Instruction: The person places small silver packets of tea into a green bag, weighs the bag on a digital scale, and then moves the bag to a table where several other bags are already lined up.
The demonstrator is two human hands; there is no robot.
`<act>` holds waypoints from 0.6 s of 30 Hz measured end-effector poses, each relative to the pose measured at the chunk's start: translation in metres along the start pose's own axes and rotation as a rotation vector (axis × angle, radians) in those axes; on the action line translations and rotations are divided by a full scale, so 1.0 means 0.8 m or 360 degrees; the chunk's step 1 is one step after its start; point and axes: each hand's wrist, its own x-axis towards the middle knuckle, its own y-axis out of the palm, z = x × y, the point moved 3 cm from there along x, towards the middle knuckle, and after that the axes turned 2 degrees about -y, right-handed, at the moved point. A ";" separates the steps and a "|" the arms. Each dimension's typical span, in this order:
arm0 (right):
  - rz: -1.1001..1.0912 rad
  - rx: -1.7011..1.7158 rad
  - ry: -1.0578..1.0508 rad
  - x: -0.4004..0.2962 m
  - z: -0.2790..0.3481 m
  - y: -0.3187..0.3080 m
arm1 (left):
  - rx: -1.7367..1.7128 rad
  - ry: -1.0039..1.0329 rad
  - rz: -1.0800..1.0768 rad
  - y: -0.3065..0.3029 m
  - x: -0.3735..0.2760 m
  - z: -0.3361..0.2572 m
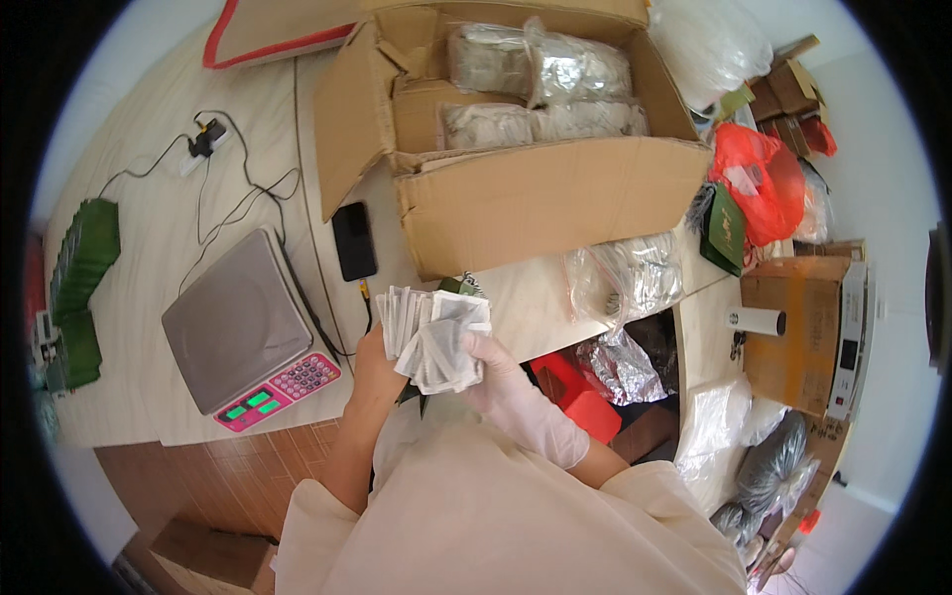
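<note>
A fanned bunch of white mesh sachets point(439, 342) is held in front of my body, over the table's near edge. My bare left hand point(374, 358) grips the bunch from its left side, with most of the fingers hidden behind it. On the other side, my right hand point(492, 372) wears a thin translucent glove, and its thumb presses on the front sachets. Just beyond them a small dark green item point(452, 285) is partly covered. A clear zip bag point(632, 275) packed with similar pale sachets lies on the table to the right, before the carton.
An open cardboard box point(550, 201) holds several filled clear bags point(580, 67). Left are a pink digital scale point(245, 327), a black phone point(354, 239) on a cable, a power strip point(204, 145) and green packets point(85, 253). Silver foil packaging point(625, 372) sits in an opening at right.
</note>
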 end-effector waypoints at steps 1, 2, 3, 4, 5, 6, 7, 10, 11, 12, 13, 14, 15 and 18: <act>-0.0045 -0.0052 0.0006 -0.001 -0.006 0.000 | -0.0299 -0.0072 -0.0015 -0.003 -0.002 0.003; -0.0089 -0.0104 0.0009 -0.001 -0.010 -0.001 | -0.0250 0.0054 -0.0005 -0.007 -0.002 0.004; -0.0137 -0.0168 0.0019 0.000 -0.016 -0.007 | -0.0062 0.0163 -0.0017 -0.010 0.000 0.006; -0.0155 -0.0335 0.0014 -0.001 -0.016 -0.014 | 0.0130 0.0269 -0.0026 -0.012 0.005 0.007; -0.0253 -0.0607 0.0019 -0.008 -0.014 -0.016 | 0.0324 0.0372 -0.0031 -0.014 0.007 0.009; -0.0350 -0.0883 0.0019 -0.018 -0.007 -0.007 | 0.0267 0.0247 -0.0074 -0.013 0.008 0.011; -0.0444 -0.1157 0.0016 -0.025 -0.003 -0.002 | 0.0265 0.0232 -0.0081 -0.014 0.007 0.015; -0.0364 -0.0981 0.0089 -0.026 -0.004 -0.020 | 0.0199 0.0254 -0.0093 -0.010 0.006 0.021; -0.0288 -0.0849 0.0122 -0.025 -0.002 -0.023 | 0.0143 0.0269 -0.0078 -0.007 0.004 0.020; -0.0094 -0.0560 0.0154 -0.026 0.000 -0.016 | 0.0092 0.0287 -0.0058 -0.003 0.003 0.017; -0.0006 -0.0378 0.0220 -0.025 -0.002 -0.011 | 0.0041 0.0304 -0.0038 -0.001 0.002 0.017; 0.0081 -0.0196 0.0287 -0.024 -0.007 -0.007 | -0.0141 0.0310 0.0045 0.001 0.001 0.025; 0.0164 -0.0013 0.0340 -0.023 -0.010 0.001 | -0.0171 0.0211 0.0067 0.005 0.001 0.032; -0.0083 0.0026 0.0127 -0.006 -0.034 -0.011 | -0.0180 0.0149 0.0061 0.009 0.001 0.035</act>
